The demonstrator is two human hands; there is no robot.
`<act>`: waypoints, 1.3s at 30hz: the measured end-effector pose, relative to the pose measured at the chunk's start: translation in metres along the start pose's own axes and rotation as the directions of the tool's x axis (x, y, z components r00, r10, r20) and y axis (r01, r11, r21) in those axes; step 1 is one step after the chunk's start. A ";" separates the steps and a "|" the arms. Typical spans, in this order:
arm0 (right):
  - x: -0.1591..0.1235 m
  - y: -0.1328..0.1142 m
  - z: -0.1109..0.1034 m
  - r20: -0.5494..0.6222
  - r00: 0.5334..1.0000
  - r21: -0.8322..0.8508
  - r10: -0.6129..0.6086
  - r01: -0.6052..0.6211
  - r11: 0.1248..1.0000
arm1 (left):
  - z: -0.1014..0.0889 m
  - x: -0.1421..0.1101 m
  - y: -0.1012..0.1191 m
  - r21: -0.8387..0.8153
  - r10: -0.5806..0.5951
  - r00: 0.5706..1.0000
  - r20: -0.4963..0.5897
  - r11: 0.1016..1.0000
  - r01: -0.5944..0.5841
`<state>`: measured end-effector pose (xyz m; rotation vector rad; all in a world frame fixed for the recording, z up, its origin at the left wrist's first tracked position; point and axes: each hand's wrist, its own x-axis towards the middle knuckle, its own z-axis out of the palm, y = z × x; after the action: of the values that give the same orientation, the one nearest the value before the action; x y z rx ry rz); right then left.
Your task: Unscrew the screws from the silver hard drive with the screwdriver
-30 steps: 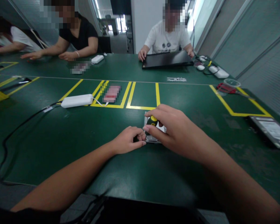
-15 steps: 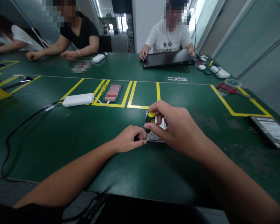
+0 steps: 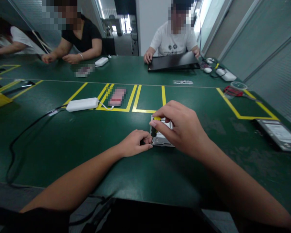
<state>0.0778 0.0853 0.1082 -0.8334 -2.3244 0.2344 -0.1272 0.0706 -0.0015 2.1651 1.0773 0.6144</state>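
A small silver hard drive (image 3: 163, 141) lies on the green table in front of me, partly covered by my right hand (image 3: 178, 124). That hand is closed around a stubby screwdriver (image 3: 154, 130) with a yellow and black handle. The screwdriver stands nearly upright over the drive's near left corner; its tip is hard to make out. My left hand (image 3: 137, 143) rests on the table with its fingers curled against the drive's left edge, seemingly gripping it.
A larger hard drive (image 3: 278, 134) lies at the right. Left of centre are a white power strip (image 3: 82, 104) with a black cable and a pink phone (image 3: 117, 97). Yellow tape marks the table. Across it, a person holds a dark flat panel (image 3: 173, 62); two others sit left.
My right hand has turned around the screwdriver handle, with thumb and fingers shifted slightly upward. The left hand stays at the drive's edge. The view has shifted slightly.
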 end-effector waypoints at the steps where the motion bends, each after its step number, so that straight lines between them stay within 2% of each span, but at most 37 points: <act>1: 0.000 0.000 0.000 -0.012 1.000 0.000 -0.001 0.001 1.000 | 0.000 0.000 0.000 0.003 0.003 1.000 -0.001 1.000 -0.003; 6: 0.002 0.001 0.004 -0.034 0.999 0.020 -0.034 0.034 0.999 | 0.001 0.000 -0.002 0.032 0.010 1.000 -0.019 0.999 -0.009; 11: 0.000 0.000 0.004 -0.080 0.997 0.041 -0.013 0.016 0.999 | 0.001 0.000 -0.002 0.024 0.022 1.000 -0.012 0.999 -0.022; 18: 0.000 -0.002 0.003 -0.035 0.997 0.149 -0.062 0.066 0.987 | 0.002 -0.001 -0.002 0.004 0.000 1.000 -0.011 1.000 0.000; 24: 0.001 0.001 0.006 -0.093 0.991 0.139 -0.091 0.103 0.985 | 0.001 -0.001 -0.002 -0.049 -0.008 1.000 0.003 0.999 0.008; 33: 0.000 -0.002 0.003 -0.054 0.992 0.248 -0.114 0.124 0.961 | 0.000 0.001 -0.008 -0.068 -0.003 0.999 0.037 0.998 0.005; 39: 0.002 0.000 0.004 -0.072 0.989 0.242 -0.128 0.141 0.960 | 0.000 0.001 -0.007 -0.070 -0.023 0.998 0.051 0.997 0.026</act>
<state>0.0737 0.0863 0.1061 -0.5496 -2.2314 0.4258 -0.1304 0.0744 -0.0063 2.0929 1.0388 0.5756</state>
